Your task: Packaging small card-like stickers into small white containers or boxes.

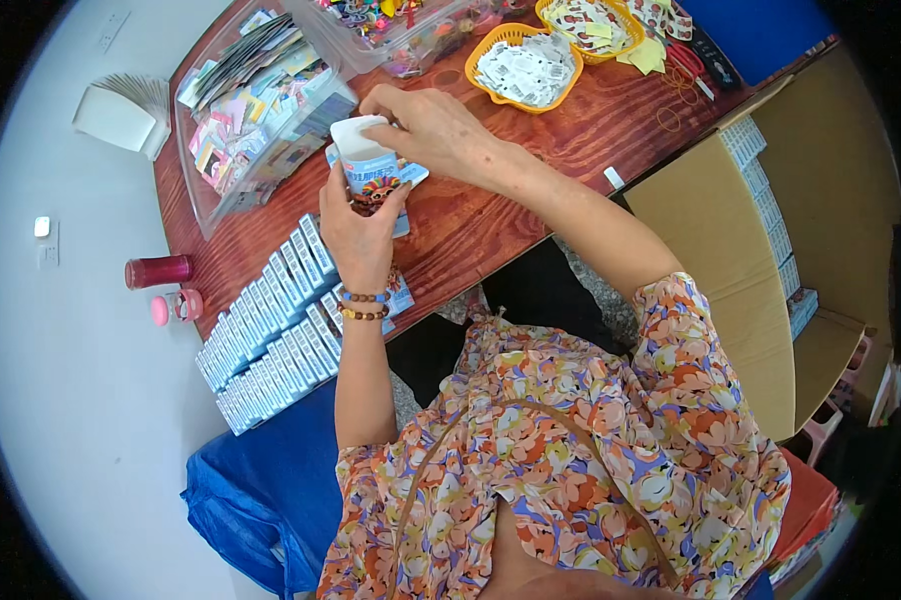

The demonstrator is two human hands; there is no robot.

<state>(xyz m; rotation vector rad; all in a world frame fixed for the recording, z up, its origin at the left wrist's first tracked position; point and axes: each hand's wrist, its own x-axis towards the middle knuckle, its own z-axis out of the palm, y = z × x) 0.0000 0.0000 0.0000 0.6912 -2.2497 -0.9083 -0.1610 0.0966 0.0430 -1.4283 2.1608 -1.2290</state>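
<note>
A small light-blue carton [373,178] with a colourful printed picture stands tilted up, its white top flap raised. My left hand [363,225], with beaded bracelets at the wrist, is wrapped round its lower part. Over the carton's top, my right hand [431,128] is curled, its fingertips beside the white flap; whether something small is between them is hidden. Behind the carton, blue-and-white flat pieces [416,173] lie on the table. Just left of my left wrist, similar thin blue-and-white boxes [261,325] stand on edge in two long rows.
A clear bin [196,190] of cards stands at the far left, beside another bin [411,60] of colourful trinkets. Two yellow baskets [476,75] hold paper pieces. Scissors [686,60] lie at the back right. A large cardboard box [711,250] with stacked boxes is at my right.
</note>
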